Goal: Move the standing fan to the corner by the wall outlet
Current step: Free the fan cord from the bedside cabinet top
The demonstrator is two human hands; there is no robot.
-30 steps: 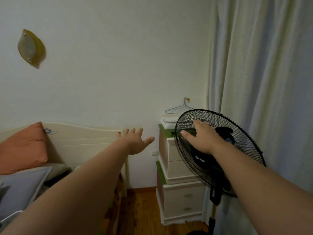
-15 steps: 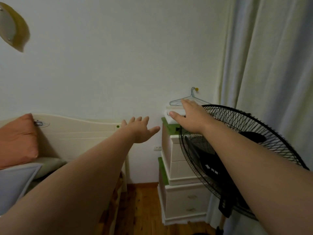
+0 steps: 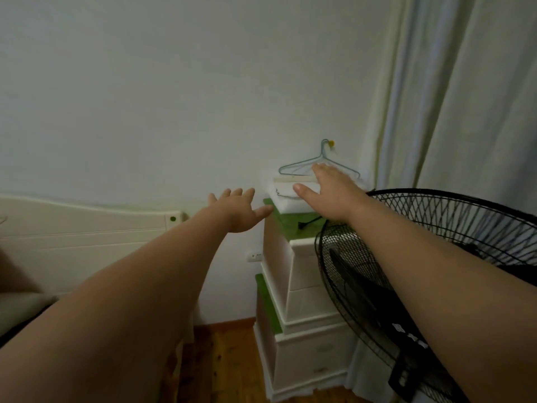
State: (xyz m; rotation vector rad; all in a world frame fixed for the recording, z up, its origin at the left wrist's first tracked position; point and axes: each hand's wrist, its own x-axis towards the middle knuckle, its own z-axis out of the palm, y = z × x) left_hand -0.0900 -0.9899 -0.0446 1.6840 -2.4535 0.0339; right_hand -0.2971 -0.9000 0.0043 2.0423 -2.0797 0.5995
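Note:
The black standing fan (image 3: 360, 289) stands at the lower right, its wire cage facing me, in front of the curtain and beside the drawers. My right hand (image 3: 328, 193) reaches past the cage's top rim, fingers spread, over the white folded things on the drawers; my forearm crosses over the cage. My left hand (image 3: 238, 207) is stretched forward in the air, open and holding nothing. The white wall outlet (image 3: 254, 256) sits low on the wall, just left of the drawers.
Stacked white drawers with green tops (image 3: 293, 312) fill the corner. A wire hanger (image 3: 316, 164) hangs on the wall above them. A pale curtain (image 3: 459, 112) covers the right side. The bed headboard (image 3: 87, 228) is on the left, wooden floor (image 3: 223, 365) between.
The view has moved closer and to the right. My right hand has left the fan's cage front and gone up and forward over the drawers. My left hand stays outstretched.

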